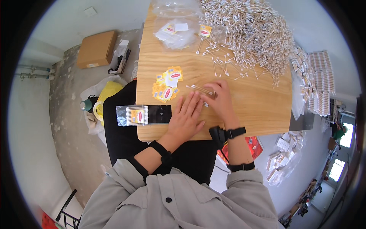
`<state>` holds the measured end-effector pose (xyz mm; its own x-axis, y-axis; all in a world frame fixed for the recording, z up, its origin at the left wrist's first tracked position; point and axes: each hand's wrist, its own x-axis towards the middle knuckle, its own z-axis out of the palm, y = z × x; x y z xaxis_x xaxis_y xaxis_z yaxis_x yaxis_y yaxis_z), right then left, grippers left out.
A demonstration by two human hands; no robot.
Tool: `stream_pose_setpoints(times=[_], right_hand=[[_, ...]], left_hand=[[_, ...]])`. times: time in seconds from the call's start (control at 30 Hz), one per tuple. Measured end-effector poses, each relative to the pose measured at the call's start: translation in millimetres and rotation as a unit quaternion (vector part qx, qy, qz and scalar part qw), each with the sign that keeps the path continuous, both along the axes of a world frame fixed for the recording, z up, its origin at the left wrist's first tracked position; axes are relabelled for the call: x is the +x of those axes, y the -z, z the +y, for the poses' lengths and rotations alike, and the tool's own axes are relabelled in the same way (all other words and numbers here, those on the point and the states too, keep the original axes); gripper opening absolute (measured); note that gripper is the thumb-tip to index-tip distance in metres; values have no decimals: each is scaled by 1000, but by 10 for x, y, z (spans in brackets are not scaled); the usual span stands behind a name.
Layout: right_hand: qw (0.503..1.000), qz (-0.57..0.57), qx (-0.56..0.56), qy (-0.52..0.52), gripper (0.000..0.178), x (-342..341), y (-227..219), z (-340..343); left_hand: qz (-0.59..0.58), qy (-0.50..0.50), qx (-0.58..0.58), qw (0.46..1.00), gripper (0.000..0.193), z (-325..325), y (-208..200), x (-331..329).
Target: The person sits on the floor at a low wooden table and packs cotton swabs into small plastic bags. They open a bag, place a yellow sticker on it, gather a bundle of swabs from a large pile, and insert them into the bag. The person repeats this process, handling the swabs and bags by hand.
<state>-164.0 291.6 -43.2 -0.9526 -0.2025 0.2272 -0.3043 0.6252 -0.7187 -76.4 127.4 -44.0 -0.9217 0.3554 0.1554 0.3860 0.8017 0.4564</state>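
My left hand [185,116] lies flat on the wooden table [251,110], fingers spread, holding nothing. My right hand [219,98] rests just right of it, fingertips pressing on a small bundle of cotton swabs [202,90]. A huge heap of loose cotton swabs [248,34] covers the far right of the table. A pile of small yellow and red labels [166,84] lies left of my hands. A filled clear packet of swabs [137,115] overhangs the table's left edge.
Clear plastic bags with labels [176,27] lie at the far edge. Stacks of packed swab packets [318,82] sit right of the table. A cardboard box [96,49] and a yellow bag [107,92] are on the floor at left. A bag of packets [282,158] lies lower right.
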Motion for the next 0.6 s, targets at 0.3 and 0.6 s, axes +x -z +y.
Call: stream_pose_setpoints(times=[0.3,0.6], right_hand=[[982,-74,13,174,20,362,39,343],[983,-7,18,180,23,-125,5,-51]], left_hand=[[-17,-24,-36,999,100,65,-126,-148],[-3,11,-81,997,101,125,34,-49]])
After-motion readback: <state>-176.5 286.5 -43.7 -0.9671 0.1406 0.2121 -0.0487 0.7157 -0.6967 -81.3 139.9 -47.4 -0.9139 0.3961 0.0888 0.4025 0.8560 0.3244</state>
